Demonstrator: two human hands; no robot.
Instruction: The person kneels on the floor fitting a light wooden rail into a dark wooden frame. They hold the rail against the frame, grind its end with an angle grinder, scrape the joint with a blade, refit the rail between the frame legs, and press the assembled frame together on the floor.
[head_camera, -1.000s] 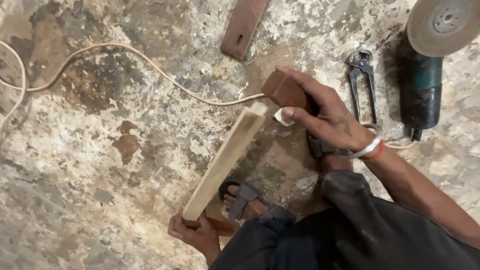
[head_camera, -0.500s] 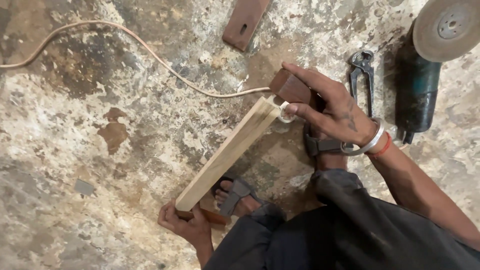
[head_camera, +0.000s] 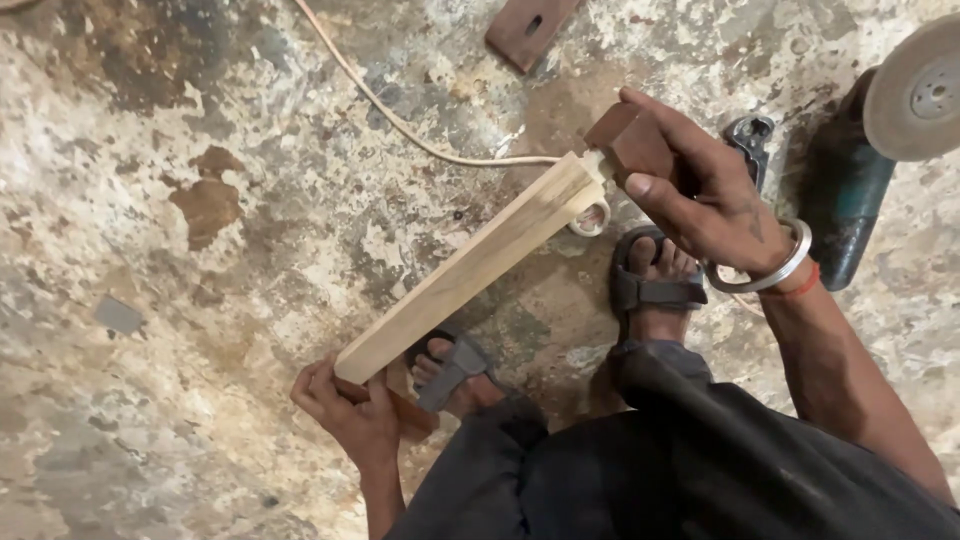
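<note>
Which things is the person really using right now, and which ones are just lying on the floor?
In use:
left hand, gripping the near end of the plank
right hand, holding the brown block at the plank's far end

Lying about:
grinder
pliers
cord
brown plate with a hole

Rough, mottled concrete floor (head_camera: 200, 130), stained brown and grey. On it lie a pale cable (head_camera: 400, 120), a flat brown metal piece with a hole (head_camera: 530, 28), pliers (head_camera: 750, 135) and a teal angle grinder (head_camera: 850, 200) with its disc at top right. Two sandalled feet (head_camera: 655, 280) stand on it.
</note>
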